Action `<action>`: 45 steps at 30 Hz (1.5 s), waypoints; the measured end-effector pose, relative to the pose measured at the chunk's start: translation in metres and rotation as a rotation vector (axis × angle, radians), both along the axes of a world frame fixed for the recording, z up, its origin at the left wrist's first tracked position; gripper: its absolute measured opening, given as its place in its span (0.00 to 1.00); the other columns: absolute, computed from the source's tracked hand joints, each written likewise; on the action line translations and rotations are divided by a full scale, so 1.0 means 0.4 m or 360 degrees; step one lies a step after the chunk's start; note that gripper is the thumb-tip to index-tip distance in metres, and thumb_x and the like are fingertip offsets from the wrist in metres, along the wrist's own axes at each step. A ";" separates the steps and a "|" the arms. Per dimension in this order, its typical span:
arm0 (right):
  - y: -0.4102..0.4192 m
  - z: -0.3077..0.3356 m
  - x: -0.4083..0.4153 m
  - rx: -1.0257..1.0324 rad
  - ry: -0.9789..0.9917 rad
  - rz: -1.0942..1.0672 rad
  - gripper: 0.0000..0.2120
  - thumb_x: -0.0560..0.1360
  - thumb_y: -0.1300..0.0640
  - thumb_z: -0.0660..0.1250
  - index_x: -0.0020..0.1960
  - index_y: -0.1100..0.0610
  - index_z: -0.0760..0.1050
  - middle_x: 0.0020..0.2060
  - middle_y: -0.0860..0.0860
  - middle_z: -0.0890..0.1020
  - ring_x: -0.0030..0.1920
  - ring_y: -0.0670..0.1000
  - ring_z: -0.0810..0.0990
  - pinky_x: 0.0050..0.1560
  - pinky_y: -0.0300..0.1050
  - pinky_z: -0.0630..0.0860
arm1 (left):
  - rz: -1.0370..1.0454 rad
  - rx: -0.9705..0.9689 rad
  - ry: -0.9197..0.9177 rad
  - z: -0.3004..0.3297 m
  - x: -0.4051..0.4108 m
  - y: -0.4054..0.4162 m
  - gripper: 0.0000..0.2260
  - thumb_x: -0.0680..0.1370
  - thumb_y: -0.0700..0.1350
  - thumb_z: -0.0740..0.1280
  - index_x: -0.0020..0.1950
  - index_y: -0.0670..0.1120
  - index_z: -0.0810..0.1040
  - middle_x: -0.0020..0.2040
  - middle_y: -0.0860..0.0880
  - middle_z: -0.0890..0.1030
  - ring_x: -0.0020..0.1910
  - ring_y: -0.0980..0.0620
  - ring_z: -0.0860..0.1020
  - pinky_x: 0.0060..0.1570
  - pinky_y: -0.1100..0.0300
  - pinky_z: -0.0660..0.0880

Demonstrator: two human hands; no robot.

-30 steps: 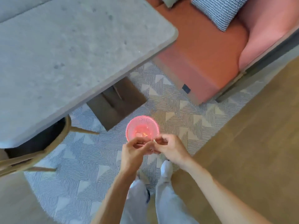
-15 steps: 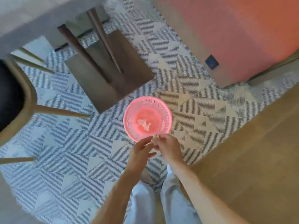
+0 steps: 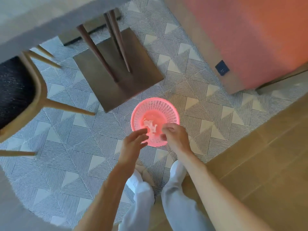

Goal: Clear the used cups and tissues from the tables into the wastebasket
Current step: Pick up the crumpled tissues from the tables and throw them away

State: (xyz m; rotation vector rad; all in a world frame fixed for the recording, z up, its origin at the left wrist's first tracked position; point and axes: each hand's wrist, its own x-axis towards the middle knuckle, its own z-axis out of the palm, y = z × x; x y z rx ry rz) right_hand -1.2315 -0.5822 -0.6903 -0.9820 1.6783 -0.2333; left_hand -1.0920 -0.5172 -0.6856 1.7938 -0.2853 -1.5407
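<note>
Pink perforated plastic forms the wastebasket (image 3: 155, 112), which stands on the patterned rug just right of centre in the frame, with crumpled white tissues (image 3: 150, 127) lying at its bottom. Both hands hover over its near rim. The left hand (image 3: 133, 144) is at the lower left of the rim, fingers straight and loosely spread, holding nothing. The right hand (image 3: 175, 135) is at the lower right of the rim, its fingers curled inward with thumb and fingertips drawn together; whether a scrap is pinched there I cannot tell.

Directly above the basket in the frame, close to its far rim, sits the dark square base plate (image 3: 120, 69) of the worktop (image 3: 33, 22), with slanted dark legs rising from it; the grey top fills the upper left. A wooden chair (image 3: 38, 97) with a black seat occupies the left edge, one leg reaching toward the basket. An orange-red sofa (image 3: 250, 39) fills the upper right, bearing a small dark tag (image 3: 222, 67) whose marking is unreadable. Open rug lies to the left of the basket, and bare wooden floor (image 3: 266, 155) lies at lower right.
</note>
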 end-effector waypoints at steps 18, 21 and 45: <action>-0.040 0.943 0.126 -0.0613 -0.0688 0.0344 0.07 0.80 0.65 0.66 0.50 0.58 0.82 0.46 0.56 0.87 0.43 0.54 0.87 0.44 0.43 0.84 | 0.0554 -0.0685 -0.0285 0.928 0.086 0.104 0.10 0.82 0.35 0.63 0.58 0.38 0.83 0.59 0.39 0.83 0.57 0.44 0.84 0.55 0.52 0.81; 0.012 1.058 0.174 -0.0651 -0.0808 0.0441 0.07 0.80 0.66 0.65 0.51 0.62 0.83 0.45 0.55 0.88 0.44 0.57 0.87 0.44 0.44 0.84 | 0.0776 -0.0726 -0.0358 1.040 0.099 0.185 0.10 0.82 0.36 0.63 0.57 0.38 0.83 0.57 0.37 0.84 0.57 0.43 0.84 0.56 0.51 0.80; 0.898 1.403 0.846 -0.0330 -0.1482 0.1152 0.10 0.82 0.65 0.63 0.57 0.63 0.82 0.47 0.58 0.88 0.46 0.56 0.87 0.51 0.46 0.84 | 0.1736 -0.1134 -0.0858 1.422 0.605 1.188 0.11 0.82 0.36 0.62 0.55 0.41 0.84 0.52 0.43 0.87 0.48 0.43 0.84 0.53 0.49 0.80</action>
